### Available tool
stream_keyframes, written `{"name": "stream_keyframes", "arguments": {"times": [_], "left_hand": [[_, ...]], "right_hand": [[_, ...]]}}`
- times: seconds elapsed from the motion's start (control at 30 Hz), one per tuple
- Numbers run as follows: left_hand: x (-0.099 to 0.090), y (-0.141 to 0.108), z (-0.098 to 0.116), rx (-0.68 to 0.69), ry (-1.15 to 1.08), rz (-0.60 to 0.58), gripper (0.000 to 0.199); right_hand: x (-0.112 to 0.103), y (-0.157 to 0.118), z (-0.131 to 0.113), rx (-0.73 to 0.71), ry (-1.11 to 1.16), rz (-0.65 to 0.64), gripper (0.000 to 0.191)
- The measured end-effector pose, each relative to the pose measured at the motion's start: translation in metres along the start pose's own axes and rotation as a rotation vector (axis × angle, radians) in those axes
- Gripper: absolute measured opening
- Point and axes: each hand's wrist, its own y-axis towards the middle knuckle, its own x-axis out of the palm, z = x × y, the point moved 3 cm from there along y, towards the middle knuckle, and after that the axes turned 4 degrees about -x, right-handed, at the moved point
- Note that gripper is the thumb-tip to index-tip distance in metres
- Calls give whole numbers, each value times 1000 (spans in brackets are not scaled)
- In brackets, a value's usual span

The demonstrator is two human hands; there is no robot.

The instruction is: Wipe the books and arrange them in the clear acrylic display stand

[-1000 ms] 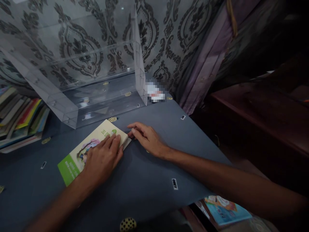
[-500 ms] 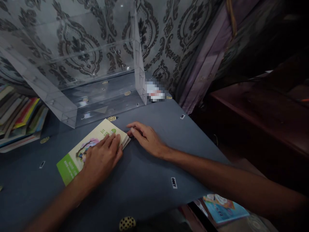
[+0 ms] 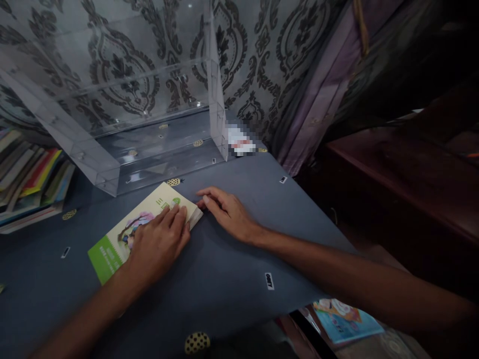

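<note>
Now, book (image 3: 142,224): laid flat on the table (image 3: 239,284), under the left fingers; its cover is seemingly being pressed shut or steadied.
Left hand (image 3: 159,239): spread over the cover, fingers nearly together and extended, nothing clamped between them.
Right hand (image 3: 232,214): loosely curled, with a slight gap left between thumb and index finger; no held thing is seen. The fingertips are placed by the page edges, but whether these are touched cannot be told.
Page edges: fanned slightly beside the right fingertips; for any lift, a thumb would probably have to be slipped beneath and the left palm eased.
Clear rack (image 3: 219,109): stood beyond both hands' fingers.
Book pile (image 3: 33,184): leaned together, well to the left of the left fingers.
</note>
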Motion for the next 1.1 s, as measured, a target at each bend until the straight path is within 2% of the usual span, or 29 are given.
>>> {"name": "stream_keyframes", "arguments": {"times": [0.27, 0.5, 0.87, 1.1], "left_hand": [[-2, 0, 1, 29, 19, 45, 33], [2, -1, 0, -5, -24, -20, 33], [1, -3, 3, 52, 13, -12, 34], [4, -4, 3, 61, 29, -20, 35]], "right_hand": [[0, 0, 1, 0, -2, -1, 23], [-1, 0, -1, -11, -4, -12, 23], [-1, -3, -5, -60, -31, 37, 25], [0, -4, -8, -112, -99, -30, 28]]}}
